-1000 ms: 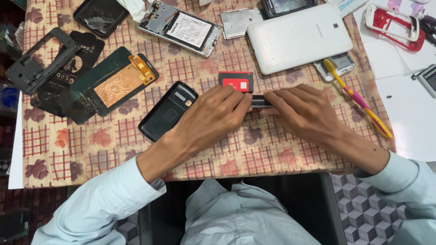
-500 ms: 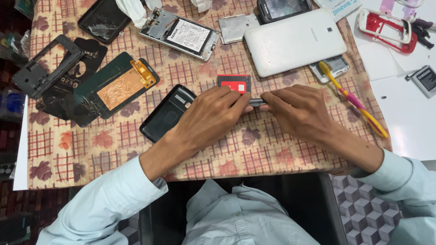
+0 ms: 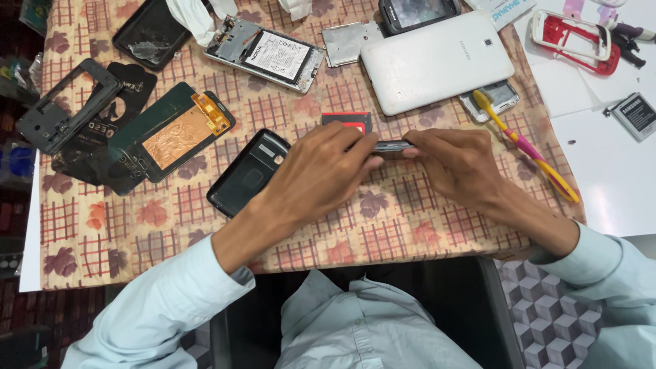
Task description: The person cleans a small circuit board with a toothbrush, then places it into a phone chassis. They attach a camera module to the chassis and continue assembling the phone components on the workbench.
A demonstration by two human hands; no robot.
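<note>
Hands (image 3: 389, 164) barely shifted, thin dark phone (image 3: 393, 145) (edge-on) pinched between

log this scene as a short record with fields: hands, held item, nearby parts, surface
left hand: left hand pinches one end of a slim dark phone part
right hand: right hand grips the other end, edge-on to the camera
behind hands: small red and black card
left of hands: black back cover; opened phone with copper foil
right of hands: yellow and pink tool
further back: white tablet, face down
surface: floral checked tablecloth
</note>
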